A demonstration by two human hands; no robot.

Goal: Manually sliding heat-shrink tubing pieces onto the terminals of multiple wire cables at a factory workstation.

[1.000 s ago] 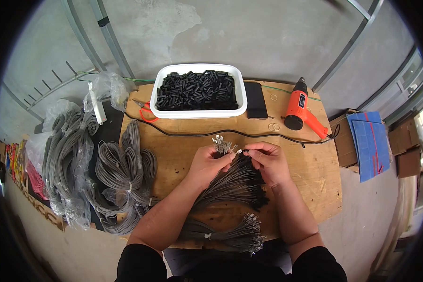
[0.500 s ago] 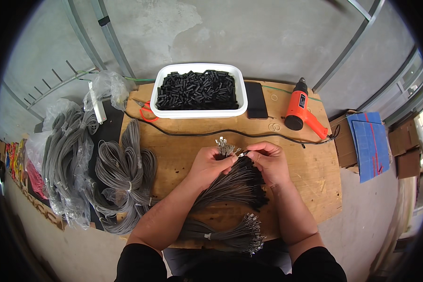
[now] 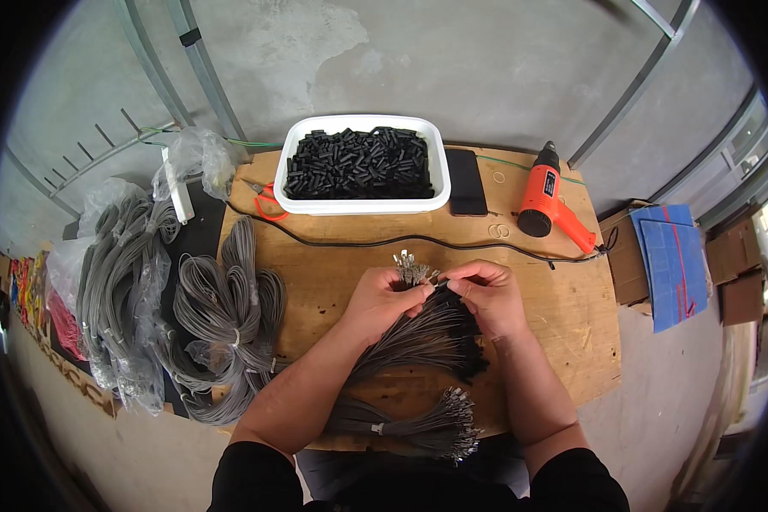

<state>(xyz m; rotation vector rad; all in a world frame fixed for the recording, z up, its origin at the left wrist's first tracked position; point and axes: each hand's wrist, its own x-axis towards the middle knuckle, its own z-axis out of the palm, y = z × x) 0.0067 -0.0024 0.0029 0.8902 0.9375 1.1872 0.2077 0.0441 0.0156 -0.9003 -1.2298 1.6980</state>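
My left hand [image 3: 379, 305] is closed around a bundle of grey wires, whose bare metal terminals [image 3: 411, 270] stick up above the fingers. Between thumb and fingertips, my right hand [image 3: 490, 300] pinches a small black sleeve [image 3: 443, 284] at the end of one wire by the left thumb. How far the sleeve covers that wire's terminal is too small to tell. Below both hands, a fan of grey wires [image 3: 405, 343] with black-covered ends [image 3: 471, 352] lies on the table. Nearer me rests another tied wire bundle [image 3: 401, 424] with bare metal ends.
A white tub [image 3: 358, 206] of black sleeves stands at the back, beside a black phone [image 3: 467, 183] and red-handled pliers [image 3: 267, 205]. An orange heat gun [image 3: 548, 200] lies right. A black cable [image 3: 375, 242] crosses the wooden table [image 3: 563, 324]. Coiled grey wires [image 3: 218, 299] fill the left.
My right fingertips have shifted slightly at the wire end. The bright terminal seen there before now shows less. My left hand stays almost in place.
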